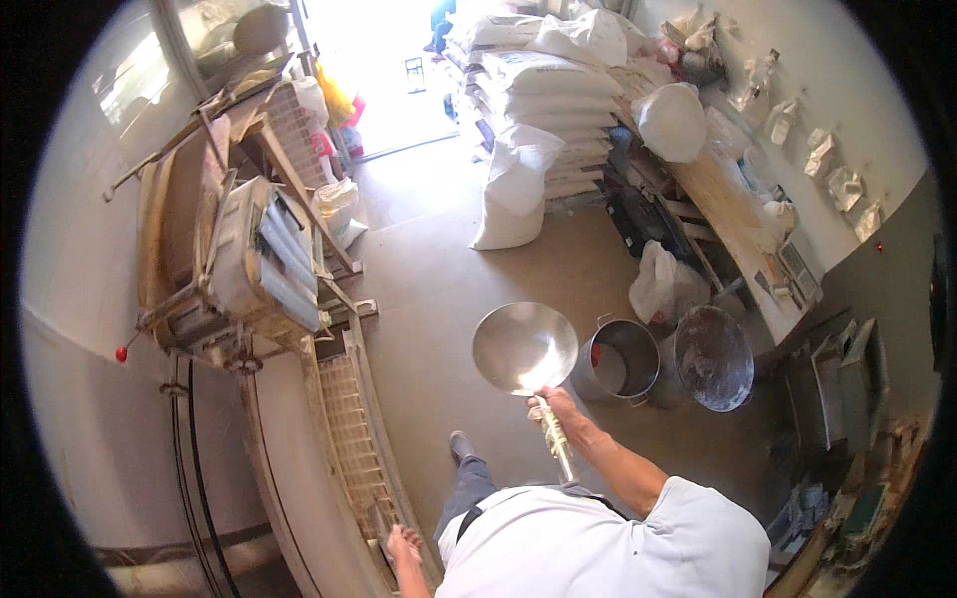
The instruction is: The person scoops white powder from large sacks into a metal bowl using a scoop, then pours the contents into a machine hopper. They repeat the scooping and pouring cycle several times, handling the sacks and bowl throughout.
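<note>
Steel pan (520, 344) in our right hand (558, 403): fingers wrapped round handle (555, 444), close to where it meets pan. Pan's round body sits just far and slightly left of hand; handle runs back near, toward our waist. Our left hand (404, 546) well apart, near left, beside slatted rack (351, 424); cannot tell if fingers spread or pressed together. Right of pan, we see pot (644, 364), then basin (714, 359). Far: stacked white sacks (553, 85).
</note>
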### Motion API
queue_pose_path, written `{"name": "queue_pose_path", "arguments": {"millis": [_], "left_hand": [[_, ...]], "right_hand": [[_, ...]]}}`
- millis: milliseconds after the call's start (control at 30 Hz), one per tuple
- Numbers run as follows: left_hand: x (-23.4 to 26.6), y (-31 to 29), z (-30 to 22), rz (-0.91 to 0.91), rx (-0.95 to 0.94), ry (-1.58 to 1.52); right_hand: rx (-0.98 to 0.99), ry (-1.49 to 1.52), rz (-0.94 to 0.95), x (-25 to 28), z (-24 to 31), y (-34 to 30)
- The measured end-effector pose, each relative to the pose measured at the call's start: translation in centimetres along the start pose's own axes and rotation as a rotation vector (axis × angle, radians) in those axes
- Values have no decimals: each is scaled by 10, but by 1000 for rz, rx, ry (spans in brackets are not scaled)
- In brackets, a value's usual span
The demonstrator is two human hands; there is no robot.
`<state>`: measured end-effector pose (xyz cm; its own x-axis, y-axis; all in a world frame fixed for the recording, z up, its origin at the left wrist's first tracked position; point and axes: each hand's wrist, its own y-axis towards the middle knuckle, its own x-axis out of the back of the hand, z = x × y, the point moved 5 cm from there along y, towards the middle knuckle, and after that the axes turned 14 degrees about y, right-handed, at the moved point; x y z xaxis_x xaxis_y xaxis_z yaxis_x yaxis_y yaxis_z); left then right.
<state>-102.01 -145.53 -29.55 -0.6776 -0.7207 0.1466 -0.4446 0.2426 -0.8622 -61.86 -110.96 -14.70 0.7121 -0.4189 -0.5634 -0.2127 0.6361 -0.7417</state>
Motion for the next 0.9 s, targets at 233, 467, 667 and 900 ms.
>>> {"name": "queue_pose_path", "arguments": {"millis": [233,467,667,900], "left_hand": [[-160,59,-249,148,-310,314],[-429,50,-372,485,-497,523],[-587,28,-338,634,-344,641],[-702,48,-340,571,-173,625]], "right_hand": [[165,102,-41,41,80,27],[193,526,-146,84,158,66],[290,485,-160,110,270,86],[393,471,-126,100,445,144]]}}
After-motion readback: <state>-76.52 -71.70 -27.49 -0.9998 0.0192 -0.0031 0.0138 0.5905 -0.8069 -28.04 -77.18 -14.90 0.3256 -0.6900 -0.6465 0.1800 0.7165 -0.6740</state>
